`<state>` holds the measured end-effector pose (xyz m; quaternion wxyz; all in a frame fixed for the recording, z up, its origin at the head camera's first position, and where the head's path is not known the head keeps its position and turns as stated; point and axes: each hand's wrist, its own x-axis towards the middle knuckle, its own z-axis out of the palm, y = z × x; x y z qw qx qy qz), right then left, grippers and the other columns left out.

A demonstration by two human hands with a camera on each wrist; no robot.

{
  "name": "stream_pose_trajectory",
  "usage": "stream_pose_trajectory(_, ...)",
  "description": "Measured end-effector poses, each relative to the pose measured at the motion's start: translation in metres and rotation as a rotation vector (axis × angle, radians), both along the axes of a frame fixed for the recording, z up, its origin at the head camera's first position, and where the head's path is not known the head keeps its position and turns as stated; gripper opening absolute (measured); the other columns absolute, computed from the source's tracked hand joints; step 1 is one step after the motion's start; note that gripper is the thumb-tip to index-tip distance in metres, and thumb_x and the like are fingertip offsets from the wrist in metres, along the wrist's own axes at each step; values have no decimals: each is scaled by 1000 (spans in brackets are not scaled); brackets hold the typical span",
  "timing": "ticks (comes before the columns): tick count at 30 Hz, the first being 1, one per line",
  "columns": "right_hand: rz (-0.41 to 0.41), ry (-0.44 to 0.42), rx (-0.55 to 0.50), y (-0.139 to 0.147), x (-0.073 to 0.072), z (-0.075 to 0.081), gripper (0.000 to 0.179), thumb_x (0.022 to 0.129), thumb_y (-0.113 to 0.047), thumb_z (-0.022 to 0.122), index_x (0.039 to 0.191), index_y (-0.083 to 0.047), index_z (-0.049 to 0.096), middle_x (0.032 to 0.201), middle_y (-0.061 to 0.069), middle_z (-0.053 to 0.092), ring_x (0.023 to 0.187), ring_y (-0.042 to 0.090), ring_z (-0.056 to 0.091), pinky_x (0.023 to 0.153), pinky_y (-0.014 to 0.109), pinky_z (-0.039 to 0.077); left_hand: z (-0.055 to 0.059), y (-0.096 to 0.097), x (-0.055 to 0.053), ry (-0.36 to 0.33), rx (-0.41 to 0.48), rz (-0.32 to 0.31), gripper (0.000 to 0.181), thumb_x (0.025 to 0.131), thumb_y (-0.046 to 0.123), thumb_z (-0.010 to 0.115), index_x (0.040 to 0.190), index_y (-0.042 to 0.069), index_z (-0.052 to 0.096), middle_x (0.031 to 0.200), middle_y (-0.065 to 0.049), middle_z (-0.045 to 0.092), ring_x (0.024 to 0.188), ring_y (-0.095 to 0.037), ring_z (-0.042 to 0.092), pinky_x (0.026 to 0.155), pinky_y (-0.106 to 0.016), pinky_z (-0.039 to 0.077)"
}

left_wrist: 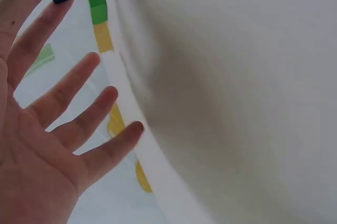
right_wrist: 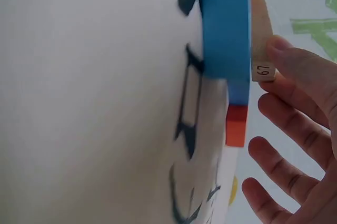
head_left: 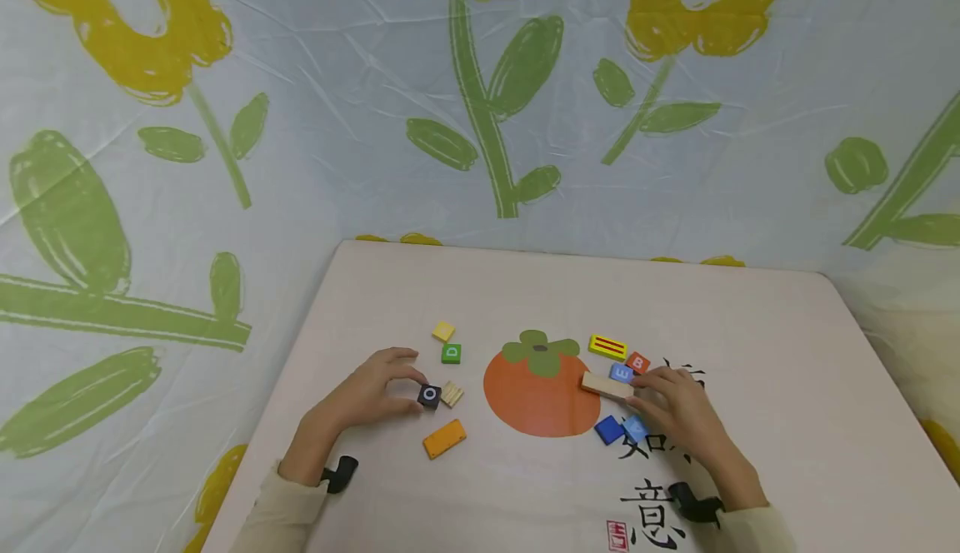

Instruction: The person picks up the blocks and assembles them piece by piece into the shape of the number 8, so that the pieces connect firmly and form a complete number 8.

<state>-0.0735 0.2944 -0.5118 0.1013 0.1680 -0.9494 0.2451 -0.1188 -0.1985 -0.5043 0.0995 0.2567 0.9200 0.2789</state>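
My left hand [head_left: 367, 391] pinches a black letter block [head_left: 429, 396] marked O between thumb and index finger; its other fingers are spread in the left wrist view. Right beside that block lies a small ridged wooden piece [head_left: 452, 394]. On the right, thumb and fingers of my right hand [head_left: 686, 411] pinch one end of a long plain wooden block [head_left: 606, 386]. In the right wrist view this wooden block [right_wrist: 260, 29] has the number 67 on its end. A blue E block [head_left: 620, 372] and a red B block [head_left: 637, 362] sit just behind it.
Near the left hand are a green D block [head_left: 452, 354], a yellow block [head_left: 443, 332] and an orange block [head_left: 445, 439]. A red-striped yellow block [head_left: 607, 347], a dark blue block [head_left: 609, 430] and a light blue block [head_left: 635, 428] lie on the right. The tablecloth [head_left: 525, 486] is printed.
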Motion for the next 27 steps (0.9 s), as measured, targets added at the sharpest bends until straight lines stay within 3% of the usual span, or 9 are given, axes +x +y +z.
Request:
stream_pose_trajectory(6, 69, 46, -45, -14, -13, 2, 27, 78, -13, 86, 102, -9, 76, 98, 2, 67, 90, 22, 55, 79, 49, 45, 5, 14, -17, 99, 38, -5, 35, 81, 42, 83, 109, 22, 77, 135, -8, 58, 127, -33, 49, 103, -53, 40)
stream_pose_trajectory(15, 156, 17, -53, -44, -40, 1, 21, 83, -16, 83, 102, -11, 77, 102, 4, 68, 91, 25, 55, 76, 46, 46, 10, 55, -50, 143, -20, -17, 38, 82, 41, 82, 112, 18, 76, 131, -6, 62, 124, -30, 53, 103, -48, 42)
stream_pose_trajectory(27, 205, -46, -46, -63, -59, -4, 17, 85, -19, 82, 99, -11, 76, 94, 2, 68, 87, 22, 57, 78, 42, 46, 13, 96, -79, 90, -71, -81, 35, 86, 42, 79, 113, 19, 76, 128, -5, 62, 120, -26, 56, 101, -45, 44)
